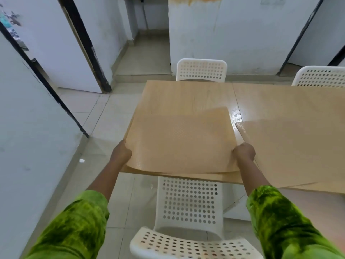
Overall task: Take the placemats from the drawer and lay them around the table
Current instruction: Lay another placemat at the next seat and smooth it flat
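1. Light-wood rectangular laminate table: fills the centre and right of the view, w/ a seam across the top. Its near edge is judged the main hazard, since a thin sheet left hanging past it can slide off to the tiled floor.
2. Second placemat, a thin tan flexible sheet w/ fine dotted texture: laid flat on the table's right part, skewed to the table edge. It could be knocked further askew if a forearm is swept over it. Whether its near edge overhangs can't be told.
3. Held placemat, same tan dotted sheet: spread over the table's near-left part, w/ its front edge bowed and projecting just past the table edge. If let go as is, it is judged likely to creep off. Its right edge sits just beside the second placemat, so an overlap could be caused by a small push rightward.
4. Near chair, white perforated plastic: tucked under the near edge, directly below the held placemat. A dropped mat would probably be caught on its seat. Two similar far chairs are seen across the table.
5. Left hand: fingers are curled tight on the held placemat's near-left corner. Right hand: clamped on its near-right corner. An uneven pull btwn them could twist or crease the sheet.
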`<state>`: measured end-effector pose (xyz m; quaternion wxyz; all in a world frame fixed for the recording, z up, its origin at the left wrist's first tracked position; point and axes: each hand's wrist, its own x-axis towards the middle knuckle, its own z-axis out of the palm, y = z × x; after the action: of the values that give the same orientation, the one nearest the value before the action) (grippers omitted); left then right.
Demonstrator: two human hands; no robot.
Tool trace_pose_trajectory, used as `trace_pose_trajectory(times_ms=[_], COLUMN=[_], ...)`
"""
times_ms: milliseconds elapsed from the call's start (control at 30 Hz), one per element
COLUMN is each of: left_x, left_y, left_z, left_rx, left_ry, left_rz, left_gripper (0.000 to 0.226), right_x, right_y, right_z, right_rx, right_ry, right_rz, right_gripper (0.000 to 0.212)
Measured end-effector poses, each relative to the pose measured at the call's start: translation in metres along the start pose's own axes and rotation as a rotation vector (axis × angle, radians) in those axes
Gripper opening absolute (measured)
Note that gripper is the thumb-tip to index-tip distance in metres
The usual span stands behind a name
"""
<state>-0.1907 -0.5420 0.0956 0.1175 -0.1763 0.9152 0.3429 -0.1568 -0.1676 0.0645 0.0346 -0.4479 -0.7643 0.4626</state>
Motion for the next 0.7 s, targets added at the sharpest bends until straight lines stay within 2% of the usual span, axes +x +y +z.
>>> trace_pose_trajectory(times_ms=[100,267,433,700], left_x=[0.009,0.025,0.032,0.033], left_y=[-0.007,-0.009,-0.012,-0.021], left_z=[0.007,0.014,0.018,0.011], left_rx=[0.186,0.376,0.44,0.45], left_ry=[-0.003,-0.005,-0.005,-0.097], left_rz=[0.011,0.008,0.039,0.088], left_gripper=[0.058,0.051,0.041,0.041], right_x=[0.004,-0.003,-0.012,-0.023], right_y=[0.004,0.007,0.013,0.02], right_z=[0.005,0.009,0.011,0.011], right_rx=[-0.082,-0.182,-0.226,-0.269], right_ry=[0.002,0.041,0.109,0.189], right_rz=[0.083,0.132,0.16,0.209], right_gripper=[0.025,0.026,0.031,0.04])
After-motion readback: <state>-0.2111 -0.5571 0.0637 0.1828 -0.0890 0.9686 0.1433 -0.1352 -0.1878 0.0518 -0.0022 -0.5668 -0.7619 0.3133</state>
